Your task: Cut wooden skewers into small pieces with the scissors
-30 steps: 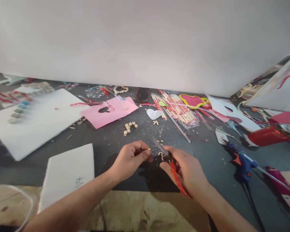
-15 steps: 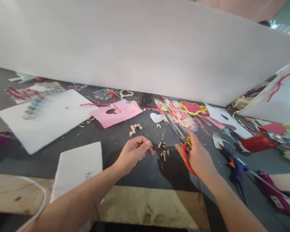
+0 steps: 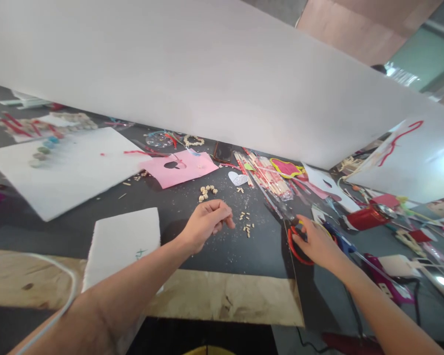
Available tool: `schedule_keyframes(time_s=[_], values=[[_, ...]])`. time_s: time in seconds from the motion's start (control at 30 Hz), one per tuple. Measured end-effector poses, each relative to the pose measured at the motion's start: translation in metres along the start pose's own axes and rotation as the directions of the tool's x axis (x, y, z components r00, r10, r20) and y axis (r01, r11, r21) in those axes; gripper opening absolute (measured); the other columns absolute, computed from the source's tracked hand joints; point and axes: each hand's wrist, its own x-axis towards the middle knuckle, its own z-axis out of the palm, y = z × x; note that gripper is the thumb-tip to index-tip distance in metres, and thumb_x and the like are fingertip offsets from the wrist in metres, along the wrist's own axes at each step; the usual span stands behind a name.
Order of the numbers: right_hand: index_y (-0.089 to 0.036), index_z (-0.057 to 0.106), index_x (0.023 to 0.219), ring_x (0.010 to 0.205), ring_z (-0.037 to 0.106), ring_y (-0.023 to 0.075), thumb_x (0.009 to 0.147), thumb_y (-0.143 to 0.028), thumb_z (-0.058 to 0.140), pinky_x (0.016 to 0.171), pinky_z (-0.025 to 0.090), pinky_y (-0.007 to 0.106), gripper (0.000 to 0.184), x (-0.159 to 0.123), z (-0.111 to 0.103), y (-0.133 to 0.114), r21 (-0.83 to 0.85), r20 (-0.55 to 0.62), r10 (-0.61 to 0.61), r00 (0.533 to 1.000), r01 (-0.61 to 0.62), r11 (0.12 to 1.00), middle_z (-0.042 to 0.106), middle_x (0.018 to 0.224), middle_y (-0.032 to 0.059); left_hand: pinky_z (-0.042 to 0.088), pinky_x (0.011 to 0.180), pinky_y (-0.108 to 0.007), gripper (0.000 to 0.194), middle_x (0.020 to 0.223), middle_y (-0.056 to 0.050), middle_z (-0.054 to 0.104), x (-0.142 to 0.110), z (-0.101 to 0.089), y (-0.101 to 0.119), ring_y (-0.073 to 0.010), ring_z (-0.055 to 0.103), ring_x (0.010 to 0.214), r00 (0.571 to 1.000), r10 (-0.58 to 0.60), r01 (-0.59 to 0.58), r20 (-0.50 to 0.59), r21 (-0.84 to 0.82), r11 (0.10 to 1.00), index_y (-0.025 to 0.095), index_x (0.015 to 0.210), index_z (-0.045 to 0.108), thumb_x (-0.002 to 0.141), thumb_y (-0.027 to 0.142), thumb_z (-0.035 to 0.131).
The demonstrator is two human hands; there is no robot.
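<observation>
My right hand [image 3: 320, 246] is at the right on the dark tabletop, its fingers around the handles of a pair of scissors [image 3: 295, 255] with red and yellow grips. The scissor blades point away to the upper left. My left hand [image 3: 209, 222] hovers over the middle of the table, fingers curled and thumb against them; whatever it may hold is hidden. Just right of it lie several short cut stick pieces [image 3: 247, 228]. Beyond it sits a small cluster of pale knobbly beads [image 3: 207, 191]. A white paper heart [image 3: 238, 178] is farther back.
Behind are bundled sticks in plastic [image 3: 266, 175] and pink paper with a hole [image 3: 192, 167]. White boards [image 3: 122, 241] lie left. A blue glue gun [image 3: 340, 239], a red can [image 3: 366, 217] and a purple power strip [image 3: 388, 281] stand right. A white partition [image 3: 170, 74] closes the back.
My right hand has carried the scissors to the right and lower, toward the glue gun. The left hand stays curled in nearly the same place. The camera view has turned a little.
</observation>
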Motion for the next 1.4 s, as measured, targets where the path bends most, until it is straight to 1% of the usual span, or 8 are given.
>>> schedule_keyframes(time_s=[0.23,0.37,0.47,0.67,0.9,1.0,1.13,1.4], values=[[-0.014,0.044,0.124,0.097,0.059,0.0276,0.082,-0.034,0.044,0.079,0.043,0.038,0.046,-0.007,-0.008,-0.003,-0.077,0.048,-0.029,0.998,0.032,0.997,0.062,0.110,0.0154,0.021,0.038,-0.015,0.023,0.059,-0.001,0.063,0.002,-0.001,-0.004,-0.0014,0.031,0.036,1.000,0.014,-0.014,-0.020,0.003,1.000,0.014,0.076,0.056,0.078,0.037,0.056],[-0.020,0.058,0.108,0.073,0.065,0.0311,0.077,-0.039,0.050,0.059,0.045,0.038,0.037,-0.005,-0.023,-0.008,-0.109,0.113,-0.015,0.994,0.027,0.994,0.069,0.081,0.0117,0.021,0.038,-0.016,0.030,0.060,-0.002,0.064,0.003,-0.003,-0.002,-0.0015,0.030,0.035,0.996,0.008,-0.006,-0.088,0.021,1.000,0.014,0.079,0.057,0.077,0.044,0.055],[-0.023,0.060,0.105,0.074,0.065,0.0284,0.079,-0.040,0.049,0.058,0.045,0.036,0.033,0.008,-0.039,-0.018,-0.086,0.091,-0.047,0.995,0.055,0.995,0.070,0.085,0.0091,0.019,0.037,-0.017,0.036,0.058,-0.003,0.064,0.004,-0.002,-0.002,-0.0020,0.028,0.033,0.994,-0.034,0.036,-0.104,0.014,0.999,0.014,0.076,0.056,0.078,0.049,0.051],[-0.023,0.057,0.111,0.094,0.060,0.0189,0.086,-0.033,0.042,0.077,0.044,0.030,0.030,0.066,-0.057,-0.067,0.041,-0.066,-0.258,0.964,0.261,0.964,0.062,0.112,0.0040,0.019,0.037,-0.018,0.042,0.053,-0.003,0.062,0.004,0.002,-0.002,-0.0026,0.027,0.034,0.996,-0.081,0.081,-0.044,0.007,0.997,0.014,0.067,0.053,0.079,0.053,0.046],[-0.019,0.056,0.110,0.098,0.057,0.0158,0.088,-0.021,0.045,0.085,0.044,0.031,0.025,0.152,-0.040,-0.134,0.115,-0.143,-0.392,0.909,0.409,0.905,0.060,0.112,0.0055,0.018,0.039,-0.019,0.035,0.055,-0.001,0.061,0.006,0.000,0.004,-0.0029,0.025,0.035,0.994,-0.106,0.108,0.032,-0.071,0.992,0.014,0.077,0.054,0.081,0.048,0.047],[-0.016,0.054,0.110,0.097,0.056,0.0182,0.087,-0.030,0.050,0.083,0.046,0.040,0.026,0.185,-0.032,-0.154,0.108,-0.155,-0.390,0.908,0.408,0.907,0.057,0.112,0.0067,0.018,0.039,-0.019,0.035,0.057,-0.001,0.062,0.007,-0.001,0.003,-0.0033,0.026,0.036,0.992,-0.114,0.119,0.057,-0.090,0.989,0.014,0.080,0.054,0.079,0.049,0.049],[-0.017,0.053,0.111,0.095,0.056,0.0183,0.087,-0.032,0.051,0.080,0.047,0.040,0.028,0.218,-0.023,-0.170,0.085,-0.157,-0.348,0.924,0.363,0.928,0.055,0.112,0.0068,0.019,0.040,-0.019,0.035,0.060,-0.001,0.063,0.009,-0.001,0.002,-0.0037,0.028,0.039,0.990,-0.118,0.125,0.072,-0.093,0.988,0.015,0.077,0.054,0.075,0.049,0.055],[-0.017,0.053,0.112,0.094,0.056,0.0180,0.087,-0.032,0.051,0.079,0.048,0.039,0.029,0.241,-0.011,-0.179,0.088,-0.137,-0.284,0.949,0.297,0.951,0.055,0.112,0.0068,0.021,0.042,-0.019,0.034,0.061,-0.003,0.064,0.010,-0.001,-0.001,-0.0050,0.032,0.041,0.989,-0.125,0.130,0.074,-0.077,0.988,0.014,0.077,0.055,0.074,0.048,0.057]])
